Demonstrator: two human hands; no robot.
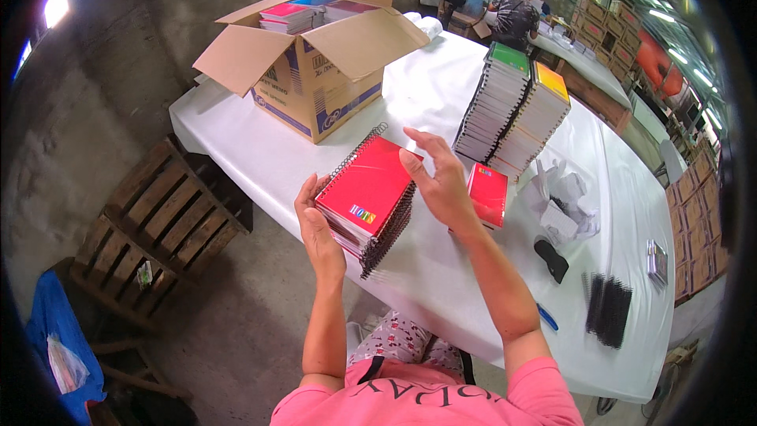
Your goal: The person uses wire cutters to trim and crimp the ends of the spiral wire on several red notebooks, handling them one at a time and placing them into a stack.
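Note:
A stack of red spiral notebooks [372, 177] stands at the near edge of the white-covered table, with black coil binding along its sides. Against its left side rests my left hand [319, 229], thumb raised and fingers partly hidden by the coils. My right hand [443, 181] hovers by the stack's right far corner, fingers apart and slightly bent, gripping nothing. Just right of that hand lies a shorter pile of small red notebooks [487, 196]. Behind it rise two tall notebook stacks, one with a green cover [509, 57] and one with a yellow cover [552, 79].
An open cardboard box [315, 102] with notebooks inside stands far left on the table [441, 268]. To the right are crumpled white plastic [568, 197], a black object [550, 259], a blue-handled tool [547, 316] and black coils [608, 309]. A wooden pallet-like frame [158, 225] is at left.

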